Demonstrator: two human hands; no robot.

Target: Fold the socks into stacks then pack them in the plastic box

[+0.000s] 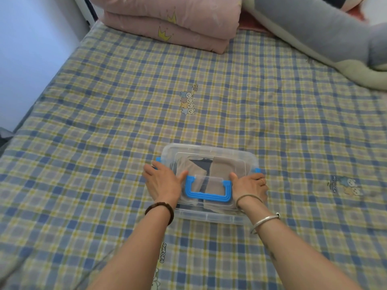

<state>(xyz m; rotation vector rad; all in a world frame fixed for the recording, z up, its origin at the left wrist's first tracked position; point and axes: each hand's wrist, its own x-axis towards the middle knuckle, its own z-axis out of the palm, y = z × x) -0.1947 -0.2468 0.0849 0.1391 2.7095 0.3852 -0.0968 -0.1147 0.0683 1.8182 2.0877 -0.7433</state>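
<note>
- One clear plastic box (209,147) stands on the bed, near its front edge, with the lid on. The lid carries one blue handle (207,196), lying flat, and two blue latches, one at each short end.
- The socks (221,166) lie folded inside, seen through the lid: two beige stacks with one dark piece between them. An exact count of single socks cannot be told.
- Two hands hold the box. The left hand (163,181) grasps the left end, its fingers bent over the edge at the latch and its thumb on the lid beside the handle.
- The right hand (250,185) grasps the right end in the same way, its thumb on the lid.
- The left wrist wears one dark bracelet (161,206). The right wrist wears two bangles and a finger of that hand wears one ring.
- The bed (104,122) has a blue and yellow checked sheet.
- One folded pink quilt (178,19) and one grey cushion (314,28) lie at the far end, well apart from the box. A pale wall (27,49) runs along the left.
</note>
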